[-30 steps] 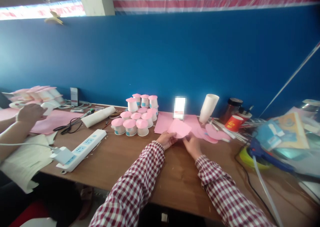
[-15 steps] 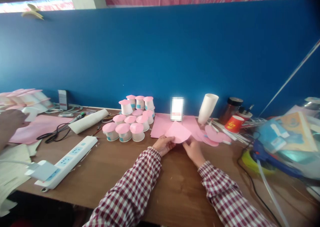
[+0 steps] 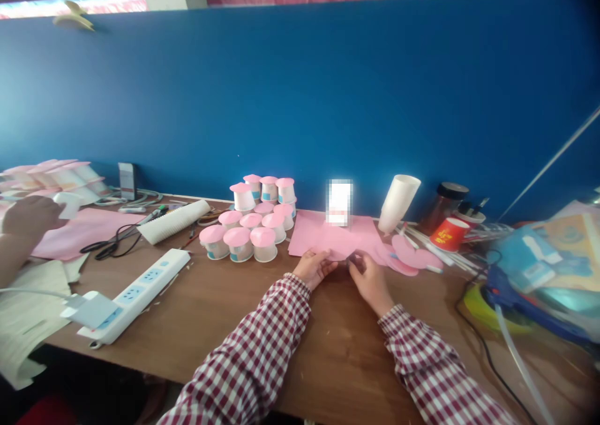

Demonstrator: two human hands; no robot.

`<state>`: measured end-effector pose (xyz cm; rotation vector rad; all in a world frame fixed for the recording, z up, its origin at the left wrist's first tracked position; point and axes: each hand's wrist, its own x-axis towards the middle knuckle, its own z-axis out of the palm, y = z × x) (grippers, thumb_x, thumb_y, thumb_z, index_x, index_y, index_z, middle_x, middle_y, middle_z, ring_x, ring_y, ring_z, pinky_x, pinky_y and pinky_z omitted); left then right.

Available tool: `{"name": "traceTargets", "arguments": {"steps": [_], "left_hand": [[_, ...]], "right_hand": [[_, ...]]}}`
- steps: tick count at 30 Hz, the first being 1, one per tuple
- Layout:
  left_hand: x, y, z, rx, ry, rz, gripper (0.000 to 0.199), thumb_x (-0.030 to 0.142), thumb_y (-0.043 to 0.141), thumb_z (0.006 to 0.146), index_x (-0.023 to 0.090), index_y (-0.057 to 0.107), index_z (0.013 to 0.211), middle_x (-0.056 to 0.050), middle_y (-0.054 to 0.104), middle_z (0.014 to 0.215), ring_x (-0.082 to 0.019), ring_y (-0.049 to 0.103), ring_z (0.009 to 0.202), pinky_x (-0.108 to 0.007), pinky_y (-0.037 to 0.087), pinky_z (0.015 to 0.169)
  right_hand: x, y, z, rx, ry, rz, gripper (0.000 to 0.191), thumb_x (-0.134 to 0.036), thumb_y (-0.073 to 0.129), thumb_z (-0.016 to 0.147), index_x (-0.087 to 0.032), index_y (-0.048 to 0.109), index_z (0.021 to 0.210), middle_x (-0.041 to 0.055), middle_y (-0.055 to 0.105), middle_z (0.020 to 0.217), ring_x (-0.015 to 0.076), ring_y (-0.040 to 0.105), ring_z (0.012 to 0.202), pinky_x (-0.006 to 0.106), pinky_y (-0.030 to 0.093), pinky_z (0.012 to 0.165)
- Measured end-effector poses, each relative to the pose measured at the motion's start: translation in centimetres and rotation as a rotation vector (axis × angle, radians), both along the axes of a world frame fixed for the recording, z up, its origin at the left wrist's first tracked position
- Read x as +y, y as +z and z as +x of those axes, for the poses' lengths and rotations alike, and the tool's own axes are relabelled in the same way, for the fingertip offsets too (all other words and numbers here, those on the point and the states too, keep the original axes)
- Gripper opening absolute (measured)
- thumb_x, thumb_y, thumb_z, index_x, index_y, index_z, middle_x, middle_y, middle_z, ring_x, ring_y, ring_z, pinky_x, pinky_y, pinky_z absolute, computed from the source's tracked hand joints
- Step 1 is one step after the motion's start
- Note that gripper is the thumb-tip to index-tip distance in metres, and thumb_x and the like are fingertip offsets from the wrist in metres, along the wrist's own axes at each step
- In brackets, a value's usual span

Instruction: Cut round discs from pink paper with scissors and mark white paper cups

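My left hand (image 3: 315, 269) is closed on the lower left edge of a piece of pink paper (image 3: 341, 251), thumb on top. At the paper's lower right edge, my right hand (image 3: 371, 281) is closed too, with thumb and fingers pinching the edge; its fingertips are partly hidden. Just behind lie larger pink sheets (image 3: 304, 228), flat on the table. Round pink paper pieces (image 3: 407, 253) lie to the right of my hands. To the left stand several white paper cups (image 3: 265, 251) topped with pink discs, some stacked.
A white power strip (image 3: 140, 294) with a plugged-in charger lies at left. Further right are a tilted stack of white cups (image 3: 398, 203), a red cup (image 3: 449, 234), a dark jar (image 3: 445, 206) and a blue glue gun (image 3: 504, 287). A co-worker's hand (image 3: 35, 219) is at far left.
The pink paper was tilted up towards me and now lies lower and flatter between my hands. My right fingers have drawn together at its edge. The view has shifted slightly.
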<state>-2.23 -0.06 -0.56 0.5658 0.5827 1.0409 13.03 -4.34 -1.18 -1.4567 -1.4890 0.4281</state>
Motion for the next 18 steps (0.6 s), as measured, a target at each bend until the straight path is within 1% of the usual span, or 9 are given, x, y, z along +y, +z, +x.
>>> {"name": "traceTargets", "arguments": {"steps": [5, 8, 12, 18], "left_hand": [[0.23, -0.25, 0.09, 0.006, 0.022, 0.014, 0.011, 0.010, 0.069, 0.069, 0.007, 0.062, 0.077, -0.005, 0.065, 0.070, -0.009, 0.060, 0.060, -0.019, 0.052, 0.059], [0.20, -0.20, 0.17, 0.003, 0.040, 0.020, 0.013, 0.009, 0.069, 0.068, 0.007, 0.063, 0.079, -0.005, 0.065, 0.070, -0.009, 0.061, 0.061, -0.019, 0.052, 0.058], [0.15, -0.04, 0.20, -0.008, 0.057, 0.022, 0.010, 0.008, 0.070, 0.067, 0.005, 0.064, 0.075, -0.007, 0.066, 0.070, -0.010, 0.061, 0.061, -0.018, 0.052, 0.059], [0.30, -0.09, 0.01, -0.010, 0.082, 0.001, 0.010, 0.012, 0.070, 0.069, 0.004, 0.063, 0.069, -0.007, 0.064, 0.064, -0.010, 0.061, 0.058, -0.021, 0.052, 0.061]], "right_hand": [[-0.13, 0.22, -0.02, -0.009, -0.029, 0.012, 0.036, -0.035, 0.053, 0.079, -0.013, 0.056, 0.107, 0.0137, 0.069, 0.091, 0.0242, 0.066, 0.082, 0.037, 0.052, 0.075], [-0.13, 0.28, -0.03, 0.006, -0.024, 0.006, 0.037, -0.037, 0.053, 0.080, -0.013, 0.056, 0.107, 0.0140, 0.069, 0.092, 0.0244, 0.066, 0.082, 0.037, 0.052, 0.075], [-0.06, 0.14, 0.00, 0.041, 0.000, -0.009, 0.038, -0.038, 0.054, 0.080, -0.013, 0.055, 0.108, 0.0150, 0.068, 0.096, 0.0248, 0.066, 0.086, 0.039, 0.052, 0.077], [0.05, -0.17, 0.03, 0.077, 0.024, -0.037, 0.040, -0.039, 0.055, 0.079, -0.013, 0.055, 0.109, 0.0158, 0.068, 0.096, 0.0249, 0.067, 0.085, 0.039, 0.053, 0.078]]}}
